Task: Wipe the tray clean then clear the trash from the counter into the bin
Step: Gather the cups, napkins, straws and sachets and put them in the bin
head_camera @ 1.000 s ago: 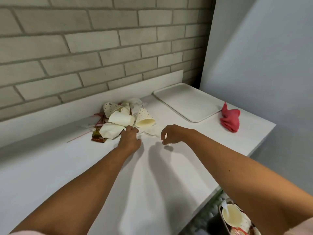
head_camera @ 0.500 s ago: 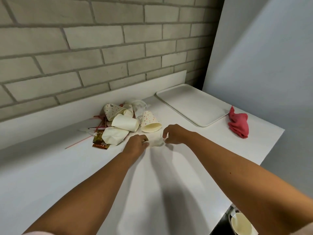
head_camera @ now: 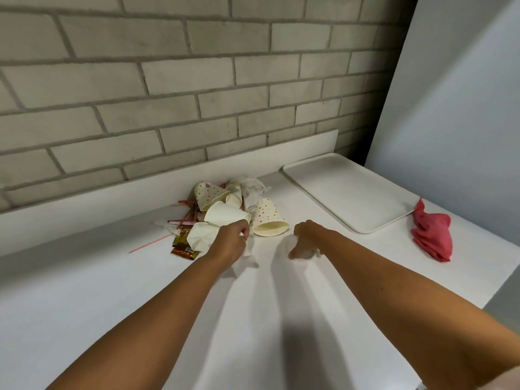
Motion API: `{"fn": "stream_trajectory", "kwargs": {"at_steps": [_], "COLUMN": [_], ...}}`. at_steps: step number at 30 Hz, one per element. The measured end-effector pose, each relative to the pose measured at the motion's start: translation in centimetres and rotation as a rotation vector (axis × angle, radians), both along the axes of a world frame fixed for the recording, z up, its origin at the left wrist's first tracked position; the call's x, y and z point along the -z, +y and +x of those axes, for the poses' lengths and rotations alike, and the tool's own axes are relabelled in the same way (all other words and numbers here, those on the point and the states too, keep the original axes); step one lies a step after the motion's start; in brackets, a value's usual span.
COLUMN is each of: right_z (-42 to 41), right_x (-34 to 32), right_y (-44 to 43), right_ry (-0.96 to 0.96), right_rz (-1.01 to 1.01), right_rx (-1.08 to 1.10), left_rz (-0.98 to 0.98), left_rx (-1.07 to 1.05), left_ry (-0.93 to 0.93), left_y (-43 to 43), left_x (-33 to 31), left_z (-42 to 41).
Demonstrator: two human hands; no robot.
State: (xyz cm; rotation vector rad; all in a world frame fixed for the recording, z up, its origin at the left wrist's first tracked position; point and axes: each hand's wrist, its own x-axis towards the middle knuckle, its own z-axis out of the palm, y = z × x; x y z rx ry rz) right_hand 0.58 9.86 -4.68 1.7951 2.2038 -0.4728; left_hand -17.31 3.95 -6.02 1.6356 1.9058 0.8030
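Nearby, paper cups (head_camera: pixel 269 222) just behind left hand (head_camera: pixel 229 243), tight around napkin (head_camera: pixel 249 253) (right hand (head_camera: pixel 306 240) blurred, grip unclear)

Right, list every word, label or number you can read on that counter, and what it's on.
Nothing here can be read.
Brown sachet: pale label, too blurred to read.
Dotted paper cup: small dark mark near its base, too small to read.

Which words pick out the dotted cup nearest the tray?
On the counter below the brick wall, find the trash pile left of the tray. The dotted cup lies at its right edge, mouth toward the camera; the other dotted one sits farther back.
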Motion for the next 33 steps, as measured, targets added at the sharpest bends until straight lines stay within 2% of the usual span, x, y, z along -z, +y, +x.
{"fn": "stream_trajectory", "kwargs": {"at_steps": [5, 9, 14, 18, 24, 26, 30, 33], "right_z": [-0.6, -0.5, -0.2, -0.1, -1.2, -1.7, -2.8, -3.7], "right_x": [-0.6, -0.4, -0.6, -0.3, -0.3, -0.7, -1.4, -2.2], "right_y": [0.2, 0.4, 0.0, -0.1, 0.1, 0.2, 0.5, 0.3], "right_ry": [-0.030, -0.007, 0.011, 0.107, 0.120, 0.141, 0.213, 0.336], "right_rz": [-0.025, -0.046, -0.085, -0.108, -0.152, -0.204, -0.257, -0.298], "right_rx": [-0.007, 0.034, 0.073, 0.116, 0.061, 0.061, 0.024, 0.038], "left_rz": [0.025, 0.045, -0.024, -0.057, -0.260, -0.329, -0.387, -0.404], "left_rx": [-0.103, -0.209, -0.311, -0.350, -0.409, -0.400, -0.454, -0.461], "left_ry": [-0.080, -0.039, -0.049, -0.017, 0.055, -0.003, -0.269, -0.450], "left_y": [0.2, 0.5, 0.6, 1.0, 0.6, 0.3, 0.8, 0.5], "left_x": [-2.6, -3.5, -3.6, -2.9, -2.0, -1.1, 0.8, -0.2], "left_z": [-2.1, -4.8, -7.2, -8.9, -8.7, -8.8, -9.6, -8.8]}}
